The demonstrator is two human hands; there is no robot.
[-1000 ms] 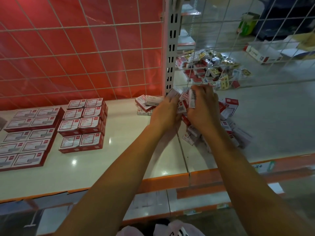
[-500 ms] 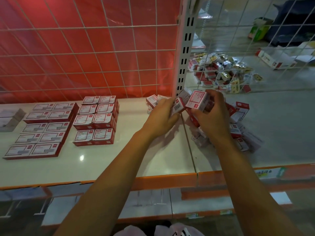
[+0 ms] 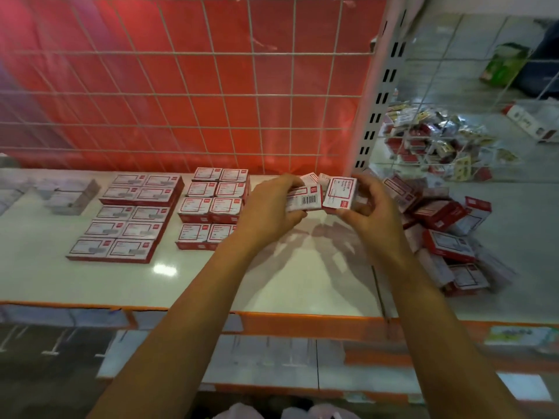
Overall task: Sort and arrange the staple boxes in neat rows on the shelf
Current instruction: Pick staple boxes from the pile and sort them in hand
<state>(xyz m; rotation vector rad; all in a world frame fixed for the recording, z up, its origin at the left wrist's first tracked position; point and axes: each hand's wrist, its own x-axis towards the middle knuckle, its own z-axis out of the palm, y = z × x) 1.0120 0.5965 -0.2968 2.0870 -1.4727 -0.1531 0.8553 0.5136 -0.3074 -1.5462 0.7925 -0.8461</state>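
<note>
Shelf: white top, orange front lip, red mesh back panel, slotted upright at right rear. We've got bare surface front and centre, so room to set down.

Sorted rows sit left of centre, two blocks, square to each other. Loose pile lies right of the upright, tumbled, some boxes on edge.

Left hand is clamped round a box with a barcode, thumb under, fingers on top. Right hand pinches a second box label-up by its short ends. Both are held just above the shelf, between rows and pile.

Our read: small stiff card boxes, light but dense, glossy so slightly slippery. Grip the long sides, not the flaps. Watch the front lip and neighbouring rows when sliding in.
</note>
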